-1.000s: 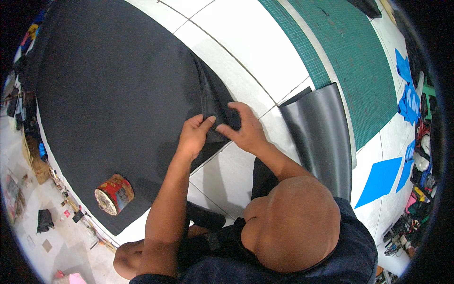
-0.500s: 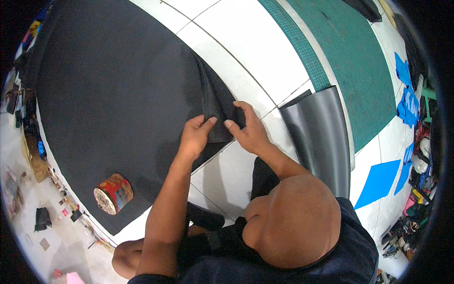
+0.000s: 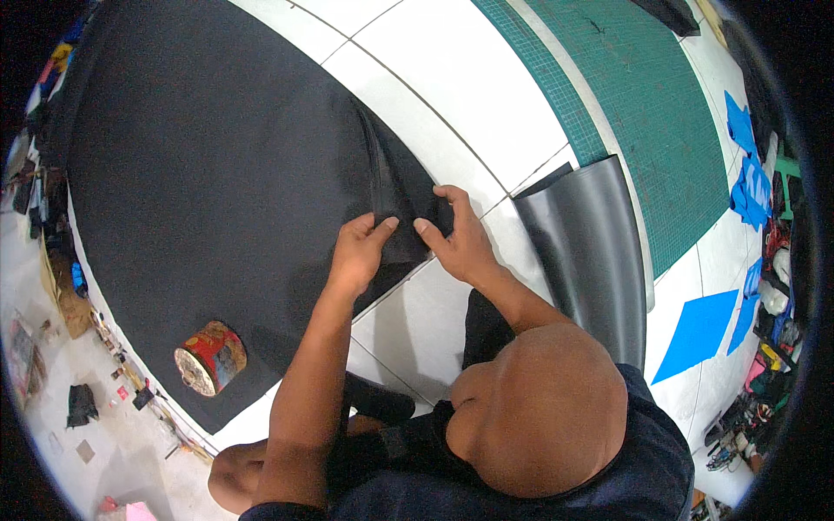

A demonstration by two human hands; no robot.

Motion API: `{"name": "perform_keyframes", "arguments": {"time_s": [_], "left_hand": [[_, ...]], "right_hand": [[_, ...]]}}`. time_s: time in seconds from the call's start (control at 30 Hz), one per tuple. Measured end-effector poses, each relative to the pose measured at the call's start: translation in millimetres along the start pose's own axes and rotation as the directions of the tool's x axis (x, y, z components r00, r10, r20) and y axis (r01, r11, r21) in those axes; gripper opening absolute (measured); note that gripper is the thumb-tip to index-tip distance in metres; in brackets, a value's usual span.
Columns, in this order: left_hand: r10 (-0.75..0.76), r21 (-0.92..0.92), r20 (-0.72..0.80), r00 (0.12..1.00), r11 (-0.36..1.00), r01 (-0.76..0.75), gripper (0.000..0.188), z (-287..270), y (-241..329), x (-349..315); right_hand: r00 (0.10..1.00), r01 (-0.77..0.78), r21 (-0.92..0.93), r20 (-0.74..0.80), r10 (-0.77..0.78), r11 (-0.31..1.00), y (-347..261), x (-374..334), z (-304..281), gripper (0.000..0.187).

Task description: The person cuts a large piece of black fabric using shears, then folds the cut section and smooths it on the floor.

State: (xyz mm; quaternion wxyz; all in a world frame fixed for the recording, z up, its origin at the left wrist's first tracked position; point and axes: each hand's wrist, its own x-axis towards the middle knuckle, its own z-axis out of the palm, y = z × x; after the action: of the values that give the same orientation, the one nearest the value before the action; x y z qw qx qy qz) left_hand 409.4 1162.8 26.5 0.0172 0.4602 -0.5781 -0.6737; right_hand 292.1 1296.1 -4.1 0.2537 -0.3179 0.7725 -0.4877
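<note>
A large black sheet of fabric or leather-like material (image 3: 208, 174) lies spread out to the left, with a raised crease (image 3: 375, 165) near its right corner. My left hand (image 3: 358, 252) pinches this crease between thumb and bent forefinger. At the sheet's right edge, my right hand (image 3: 465, 243) holds the corner, its thumb on the black material and its forefinger curled over the border. The other fingers of the right hand are mostly hidden. A dented red and gold tin can (image 3: 217, 354) lies on its side on the sheet, left of my left forearm.
A curved glossy black sheet (image 3: 586, 234) lies right of my right arm. Beyond it are a green gridded cutting mat (image 3: 660, 148) and blue pieces (image 3: 695, 334) on white tiles (image 3: 417, 78). Small scraps and clutter (image 3: 82, 404) lie far left; a mixed pile (image 3: 773, 347) lies far right.
</note>
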Motion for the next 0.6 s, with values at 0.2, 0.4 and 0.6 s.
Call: {"name": "perform_keyframes", "arguments": {"time_s": [0.2, 0.4, 0.6], "left_hand": [[-0.023, 0.036, 0.035, 0.999, 0.999, 0.022, 0.017, 2, 5, 1], [-0.028, -0.029, 0.015, 0.999, 0.999, 0.029, 0.016, 3, -7, 5], [-0.052, -0.057, 0.015, 0.999, 0.997, 0.053, 0.016, 1, -2, 2]], "right_hand": [[0.984, 0.160, -0.263, 0.123, -0.131, 0.951, 2, 1, 3, 0.038], [0.994, 0.081, -0.152, 0.086, -0.068, 0.985, 12, 1, 2, 0.024], [0.999, 0.021, 0.052, -0.029, -0.019, 0.998, 5, 2, 1, 0.024]]}}
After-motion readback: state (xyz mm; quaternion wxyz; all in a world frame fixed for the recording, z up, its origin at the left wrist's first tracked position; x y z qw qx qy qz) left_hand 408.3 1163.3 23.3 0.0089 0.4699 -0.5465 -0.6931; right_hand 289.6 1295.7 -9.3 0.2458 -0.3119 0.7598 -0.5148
